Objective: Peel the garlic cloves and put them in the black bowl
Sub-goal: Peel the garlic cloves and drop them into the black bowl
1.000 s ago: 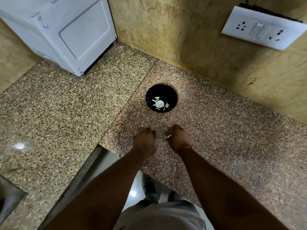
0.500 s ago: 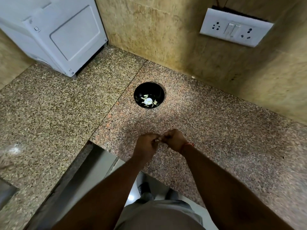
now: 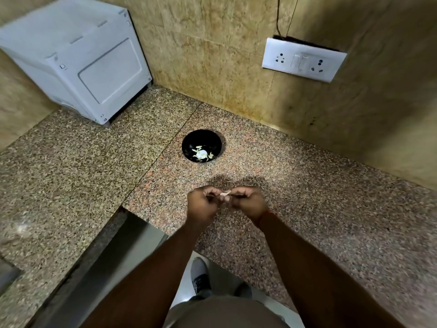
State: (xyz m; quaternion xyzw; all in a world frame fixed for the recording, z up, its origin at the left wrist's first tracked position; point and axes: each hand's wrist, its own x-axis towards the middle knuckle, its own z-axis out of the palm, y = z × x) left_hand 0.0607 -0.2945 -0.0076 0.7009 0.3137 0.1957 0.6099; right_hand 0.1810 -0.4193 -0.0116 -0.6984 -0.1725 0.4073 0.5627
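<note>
a speckled granite desk (image 3: 307, 209) is seen from above, set in a corner of tan stone walls. 2 bare forearms reach in from the bottom of the view and the hands are brought together above the desk's front part. a small pale garlic clove (image 3: 225, 193) is pinched between both hands: the left hand (image 3: 203, 204) is curled round it from the left with fingers bent inward, and the right hand (image 3: 248, 201) is curled round it from the right, so each grip is closed on the clove with only a sliver of it showing between the fingertips. how much skin is on the clove cannot be told. a thin red thread (image 3: 266, 215) is worn on the right wrist. the black bowl (image 3: 201, 146) is placed on the desk beyond the hands, nearer the back wall and well apart from them; several pale garlic pieces (image 3: 201, 153) are gathered at its bottom. a white boxy appliance (image 3: 78, 65) is set at the far left against the wall. a white switch and socket plate (image 3: 303, 59) is mounted on the wall at the upper right. below the desk's edge, grey trousers and a grey shoe (image 3: 199, 275) are seen on a pale floor.
</note>
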